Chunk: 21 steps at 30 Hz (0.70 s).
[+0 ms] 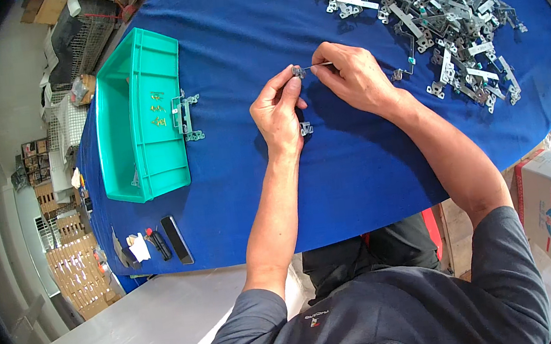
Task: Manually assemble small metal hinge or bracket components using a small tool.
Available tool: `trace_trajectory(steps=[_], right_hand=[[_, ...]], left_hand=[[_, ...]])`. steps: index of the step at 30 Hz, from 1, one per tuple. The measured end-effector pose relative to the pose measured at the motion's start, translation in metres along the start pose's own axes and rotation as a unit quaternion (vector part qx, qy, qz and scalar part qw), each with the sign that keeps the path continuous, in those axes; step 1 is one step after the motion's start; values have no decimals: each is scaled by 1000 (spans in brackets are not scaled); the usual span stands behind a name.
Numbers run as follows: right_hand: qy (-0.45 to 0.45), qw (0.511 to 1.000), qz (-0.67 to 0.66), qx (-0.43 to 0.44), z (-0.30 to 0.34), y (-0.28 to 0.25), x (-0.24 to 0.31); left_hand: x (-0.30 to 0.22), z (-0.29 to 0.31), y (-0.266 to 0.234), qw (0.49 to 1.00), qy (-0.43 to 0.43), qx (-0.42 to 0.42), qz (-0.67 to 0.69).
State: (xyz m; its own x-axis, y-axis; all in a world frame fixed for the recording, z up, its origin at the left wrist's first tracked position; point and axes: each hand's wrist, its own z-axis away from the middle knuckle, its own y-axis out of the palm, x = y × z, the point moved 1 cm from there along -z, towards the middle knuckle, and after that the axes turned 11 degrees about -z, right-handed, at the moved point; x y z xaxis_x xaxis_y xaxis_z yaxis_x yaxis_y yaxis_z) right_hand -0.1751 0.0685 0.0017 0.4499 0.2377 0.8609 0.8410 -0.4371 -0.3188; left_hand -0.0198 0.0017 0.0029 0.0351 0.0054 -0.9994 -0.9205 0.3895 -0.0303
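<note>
My left hand [276, 115] is closed around a small metal bracket [306, 128], whose ends stick out above the thumb and beside the palm. Most of its length is hidden by the fingers. My right hand [358, 75] pinches a thin metal rod [319, 65] between thumb and fingertips. The rod's other end meets the bracket's upper end at my left fingertips; how they join is too small to tell. Both hands are held over the blue cloth [357, 169]. A similar bracket [185, 116] lies against the green plastic crate [169, 153] to the left.
A large pile of metal brackets with bent rods [437, 11] covers the far right of the table. Small brass-coloured pieces [157, 109] lie on the crate's ledge. Near the left front edge are a phone [176, 239] and a black-handled tool [159, 244]. A carton [550, 198] stands right.
</note>
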Motion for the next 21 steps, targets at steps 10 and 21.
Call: trace_trajectory(steps=[10, 21], right_hand=[[-40, 999, -34, 1, -2, 0, 5], [-28, 999, -29, -2, -1, 0, 5]], left_hand=[[2, -2, 0, 999, -4, 4, 41], [4, 1, 3, 1000, -1, -4, 27]])
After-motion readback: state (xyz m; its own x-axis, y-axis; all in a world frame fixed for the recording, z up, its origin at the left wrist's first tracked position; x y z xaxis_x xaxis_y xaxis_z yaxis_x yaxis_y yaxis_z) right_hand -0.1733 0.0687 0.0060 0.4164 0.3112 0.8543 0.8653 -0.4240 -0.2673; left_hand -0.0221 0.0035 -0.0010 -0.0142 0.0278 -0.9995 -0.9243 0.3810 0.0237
